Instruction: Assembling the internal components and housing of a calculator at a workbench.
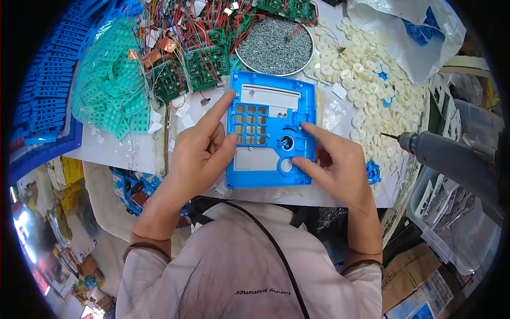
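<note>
Blue plastic casing (pixel 272 129) faces inside-up at the frame's centre, my left hand (pixel 197 151) and right hand (pixel 341 162) grasping opposite edges, probably to steady it; screws (pixel 272 48) and circuit boards (pixel 204 70) sit toward the top, seemingly for easy reach.

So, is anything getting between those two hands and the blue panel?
Nothing visible. The left hand touches the left edge of the blue panel, the right hand its right edge, bare fingers directly on it. The heap of small screws lies beyond the panel's far edge, clear of both hands.
</note>
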Motion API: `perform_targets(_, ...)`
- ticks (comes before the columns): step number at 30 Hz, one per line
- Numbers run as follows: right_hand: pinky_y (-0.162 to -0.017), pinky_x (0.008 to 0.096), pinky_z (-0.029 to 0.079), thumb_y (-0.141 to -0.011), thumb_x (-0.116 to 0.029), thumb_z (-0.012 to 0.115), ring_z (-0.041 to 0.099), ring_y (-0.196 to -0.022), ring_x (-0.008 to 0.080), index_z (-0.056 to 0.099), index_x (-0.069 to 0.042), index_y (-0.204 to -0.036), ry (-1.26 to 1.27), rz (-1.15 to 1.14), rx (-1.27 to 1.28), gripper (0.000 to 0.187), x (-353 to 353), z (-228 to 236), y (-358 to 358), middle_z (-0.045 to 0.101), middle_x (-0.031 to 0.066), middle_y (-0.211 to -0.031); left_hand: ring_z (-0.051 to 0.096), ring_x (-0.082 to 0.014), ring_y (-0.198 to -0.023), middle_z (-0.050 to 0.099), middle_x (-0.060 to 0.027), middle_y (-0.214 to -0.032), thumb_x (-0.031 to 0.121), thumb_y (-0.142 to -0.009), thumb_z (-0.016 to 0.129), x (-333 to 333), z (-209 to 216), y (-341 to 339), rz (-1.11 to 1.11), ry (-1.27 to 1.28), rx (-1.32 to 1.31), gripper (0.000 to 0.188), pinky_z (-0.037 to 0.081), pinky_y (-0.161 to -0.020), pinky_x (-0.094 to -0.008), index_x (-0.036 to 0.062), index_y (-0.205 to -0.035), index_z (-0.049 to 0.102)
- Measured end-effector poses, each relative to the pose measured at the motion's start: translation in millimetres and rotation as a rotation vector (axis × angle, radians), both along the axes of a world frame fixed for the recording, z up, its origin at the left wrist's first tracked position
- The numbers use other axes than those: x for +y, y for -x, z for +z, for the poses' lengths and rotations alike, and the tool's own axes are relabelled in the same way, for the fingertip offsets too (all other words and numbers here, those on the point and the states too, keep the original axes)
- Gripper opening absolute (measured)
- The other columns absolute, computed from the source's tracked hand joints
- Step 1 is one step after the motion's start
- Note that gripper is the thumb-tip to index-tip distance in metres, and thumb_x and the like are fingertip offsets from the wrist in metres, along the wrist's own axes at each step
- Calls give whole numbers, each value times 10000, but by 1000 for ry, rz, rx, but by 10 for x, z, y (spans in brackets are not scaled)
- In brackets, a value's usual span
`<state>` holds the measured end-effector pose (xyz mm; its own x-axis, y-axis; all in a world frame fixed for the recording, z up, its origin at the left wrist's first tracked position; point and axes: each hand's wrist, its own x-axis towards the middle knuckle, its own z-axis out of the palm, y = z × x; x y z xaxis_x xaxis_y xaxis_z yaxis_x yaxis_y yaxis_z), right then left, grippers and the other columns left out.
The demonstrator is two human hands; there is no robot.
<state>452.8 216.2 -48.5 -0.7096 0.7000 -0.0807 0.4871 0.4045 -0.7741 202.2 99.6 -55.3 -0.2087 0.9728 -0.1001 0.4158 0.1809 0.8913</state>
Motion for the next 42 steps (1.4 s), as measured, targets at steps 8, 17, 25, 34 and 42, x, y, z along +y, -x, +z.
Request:
perform_targets(8, -563, 349, 498, -759, -195, 847, 633, -606, 252, 657, 16, -1243, -102, -3, 6, 561, -121, -63, -81, 652, 133, -745, 493, -147, -518, 439, -48, -591, 57, -910, 636, -45, 5, -83, -78, 63, 83, 625, 419, -537, -303, 43, -1506, 448)
perform_targets(17, -562, 339, 501, -764, -250, 852, 646, -599, 244, 654, -21, -1257, -194, 66, -69, 579, -33, -39, 77, 662, 127, -758, 462, -143, -503, 441, -39, -617, 54, -912, 644, -77, -87, 7, -38, 60, 54, 603, 387, -519, -297, 34, -1490, 471)
perform_targets(25, -583, 373, 520, -798, -311, 816, 669, -643, 287, 636, -27, -1265, -108, 9, -139, 576, -167, -21, -42, 672, 137, -772, 483, -155, -516, 441, -46, -616, 58, -902, 651, -74, -35, -74, -50, 37, 69, 587, 408, -531, -312, 68, -1471, 509)
perform_targets(34, -563, 338, 504, -793, -268, 825, 646, -605, 236, 646, -21, -1251, -157, 41, -83, 550, -9, -22, 76, 665, 128, -757, 394, -46, -591, 431, 42, -641, 22, -940, 591, -25, -11, -8, -51, 41, 87, 497, 337, -557, -247, 43, -1435, 545)
perform_targets(42, -572, 308, 454, -788, -83, 800, 571, -620, 179, 693, -27, -1093, -166, -180, 219, 328, -54, -187, 17, 625, 76, -732, 388, -7, -667, 450, 91, -732, -4, -956, 563, -176, -94, 215, 340, -208, -53, 418, 312, -615, -178, 0, -1373, 593)
